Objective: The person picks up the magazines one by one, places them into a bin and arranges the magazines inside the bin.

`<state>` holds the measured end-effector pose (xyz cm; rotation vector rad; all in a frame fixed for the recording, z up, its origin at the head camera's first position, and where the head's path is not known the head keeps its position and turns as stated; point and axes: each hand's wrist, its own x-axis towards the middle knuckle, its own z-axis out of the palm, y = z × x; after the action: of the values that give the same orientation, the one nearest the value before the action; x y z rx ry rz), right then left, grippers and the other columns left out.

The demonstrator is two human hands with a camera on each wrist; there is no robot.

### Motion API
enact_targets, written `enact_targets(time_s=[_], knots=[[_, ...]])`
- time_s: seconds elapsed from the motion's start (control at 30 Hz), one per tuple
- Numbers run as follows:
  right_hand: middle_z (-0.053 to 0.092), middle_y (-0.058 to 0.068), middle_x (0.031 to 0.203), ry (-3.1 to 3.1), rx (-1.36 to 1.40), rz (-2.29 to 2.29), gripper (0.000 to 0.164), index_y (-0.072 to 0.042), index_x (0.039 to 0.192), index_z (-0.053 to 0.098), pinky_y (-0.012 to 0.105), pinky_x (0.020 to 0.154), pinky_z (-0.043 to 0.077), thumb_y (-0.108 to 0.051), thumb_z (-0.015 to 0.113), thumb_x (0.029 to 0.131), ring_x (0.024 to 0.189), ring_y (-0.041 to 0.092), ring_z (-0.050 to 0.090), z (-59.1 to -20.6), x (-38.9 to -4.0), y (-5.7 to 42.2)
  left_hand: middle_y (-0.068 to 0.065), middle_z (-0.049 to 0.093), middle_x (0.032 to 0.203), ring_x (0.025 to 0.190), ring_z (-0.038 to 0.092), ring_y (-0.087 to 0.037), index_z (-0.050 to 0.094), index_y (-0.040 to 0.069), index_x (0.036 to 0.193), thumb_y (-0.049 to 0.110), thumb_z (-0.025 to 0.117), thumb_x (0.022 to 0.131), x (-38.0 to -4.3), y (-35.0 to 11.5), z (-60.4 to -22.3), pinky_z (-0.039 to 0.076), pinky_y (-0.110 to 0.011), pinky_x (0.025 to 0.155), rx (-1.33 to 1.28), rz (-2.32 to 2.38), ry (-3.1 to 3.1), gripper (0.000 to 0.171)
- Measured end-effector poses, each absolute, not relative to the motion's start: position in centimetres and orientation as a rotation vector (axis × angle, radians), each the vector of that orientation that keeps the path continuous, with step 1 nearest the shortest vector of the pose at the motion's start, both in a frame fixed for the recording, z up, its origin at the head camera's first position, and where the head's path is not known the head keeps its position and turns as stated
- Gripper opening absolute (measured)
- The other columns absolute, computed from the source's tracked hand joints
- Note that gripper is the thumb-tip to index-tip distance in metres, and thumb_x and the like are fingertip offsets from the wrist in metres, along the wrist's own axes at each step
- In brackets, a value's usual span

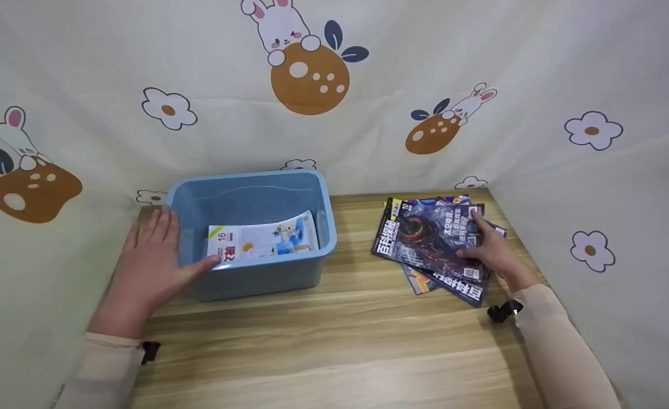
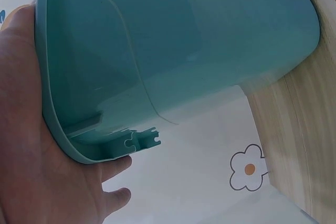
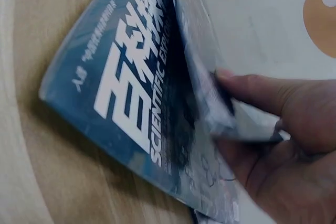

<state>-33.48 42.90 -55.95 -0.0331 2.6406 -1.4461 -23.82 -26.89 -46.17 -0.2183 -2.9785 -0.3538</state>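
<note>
My left hand point(image 1: 151, 261) rests against the near left corner of a blue plastic bin point(image 1: 260, 281), its fingers straight along the outer left side and the thumb over the front rim. In the left wrist view the hand point(image 2: 58, 156) lies along the rim of the bin point(image 2: 184, 35). A magazine with a beach picture point(image 1: 266, 238) lies inside the bin. On the right, my right hand point(image 1: 496, 255) pinches the right edge of a dark magazine point(image 1: 437, 238). The right wrist view shows that edge lifted between thumb and fingers, above another magazine point(image 3: 126, 93) with large white lettering.
More magazines point(image 1: 465, 289) lie fanned under the dark one on the wooden table point(image 1: 357, 341). A printed curtain point(image 1: 226, 136) with rabbits and flowers encloses the table at the back and sides, close behind the bin.
</note>
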Motion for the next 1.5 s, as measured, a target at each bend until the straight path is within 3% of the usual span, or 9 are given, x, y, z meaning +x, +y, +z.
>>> enact_targets(time_s=[0.1, 0.2, 0.33, 0.53, 0.7, 1.07, 1.4, 1.5], knots=[[0.015, 0.036, 0.178, 2.556, -0.036, -1.546, 0.119, -0.023, 0.18, 0.008, 0.029, 0.093, 0.061, -0.001, 0.086, 0.093, 0.126, 0.04, 0.06, -56.1, -33.5, 43.4, -0.037, 0.015, 0.177, 0.166, 0.011, -0.056, 0.021, -0.015, 0.168, 0.089, 0.054, 0.094, -23.7, -26.9, -46.1, 0.006, -0.08, 0.128, -0.216, -0.361, -2.981, 0.132], [0.029, 0.036, 0.171, 2.457, 0.019, -1.646, 0.11, -0.027, 0.179, 0.016, 0.027, 0.088, 0.063, -0.004, 0.085, 0.097, 0.115, 0.027, 0.066, -56.3, -33.6, 43.9, -0.037, 0.015, 0.177, 0.166, 0.011, -0.056, 0.021, -0.015, 0.168, 0.087, 0.056, 0.094, -23.7, -26.8, -46.0, 0.006, -0.079, 0.128, -0.22, -0.365, -2.984, 0.131], [0.044, 0.031, 0.159, 2.322, 0.064, -1.797, 0.1, -0.026, 0.179, 0.021, 0.032, 0.091, 0.065, -0.003, 0.079, 0.101, 0.11, 0.017, 0.07, -56.5, -33.7, 44.5, -0.037, 0.015, 0.177, 0.166, 0.011, -0.055, 0.02, -0.015, 0.168, 0.084, 0.058, 0.095, -23.8, -26.7, -46.0, 0.006, -0.079, 0.129, -0.231, -0.36, -2.986, 0.129], [0.059, 0.012, 0.143, 2.098, 0.062, -2.069, 0.095, -0.024, 0.178, 0.025, 0.037, 0.093, 0.066, 0.007, 0.073, 0.102, 0.111, 0.019, 0.074, -56.6, -33.7, 44.9, -0.037, 0.015, 0.177, 0.167, 0.01, -0.054, 0.02, -0.016, 0.168, 0.085, 0.058, 0.095, -23.9, -26.8, -46.0, 0.005, -0.077, 0.13, -0.243, -0.377, -2.985, 0.13], [0.06, 0.005, 0.141, 2.05, 0.026, -2.134, 0.092, -0.024, 0.178, 0.027, 0.033, 0.092, 0.065, 0.009, 0.07, 0.104, 0.114, 0.016, 0.072, -56.2, -33.7, 45.0, -0.036, 0.014, 0.177, 0.167, 0.01, -0.054, 0.02, -0.015, 0.168, 0.085, 0.058, 0.094, -24.0, -26.7, -45.9, 0.004, -0.077, 0.13, -0.243, -0.375, -2.984, 0.13], [0.047, 0.008, 0.154, 2.02, -0.057, -2.159, 0.088, -0.027, 0.176, 0.033, 0.03, 0.094, 0.064, 0.009, 0.069, 0.104, 0.122, 0.017, 0.067, -54.6, -34.0, 43.8, -0.037, 0.013, 0.177, 0.166, 0.011, -0.054, 0.02, -0.015, 0.168, 0.085, 0.058, 0.095, -24.1, -26.9, -45.9, 0.004, -0.076, 0.13, -0.234, -0.361, -2.996, 0.13], [0.051, 0.004, 0.154, 2.033, -0.232, -2.211, 0.083, -0.018, 0.175, 0.036, 0.027, 0.096, 0.062, 0.015, 0.063, 0.104, 0.126, 0.016, 0.064, -52.2, -34.4, 42.1, -0.036, 0.013, 0.178, 0.167, 0.01, -0.054, 0.02, -0.015, 0.168, 0.088, 0.054, 0.094, -23.9, -27.0, -46.0, 0.003, -0.075, 0.131, -0.229, -0.366, -2.999, 0.132], [0.053, 0.006, 0.152, 2.038, -0.212, -2.201, 0.081, -0.02, 0.174, 0.039, 0.028, 0.093, 0.063, 0.012, 0.065, 0.104, 0.124, 0.017, 0.066, -51.3, -34.5, 41.4, -0.036, 0.013, 0.178, 0.167, 0.01, -0.053, 0.02, -0.015, 0.168, 0.088, 0.056, 0.094, -23.8, -27.1, -46.1, 0.003, -0.075, 0.131, -0.234, -0.382, -2.988, 0.131]])
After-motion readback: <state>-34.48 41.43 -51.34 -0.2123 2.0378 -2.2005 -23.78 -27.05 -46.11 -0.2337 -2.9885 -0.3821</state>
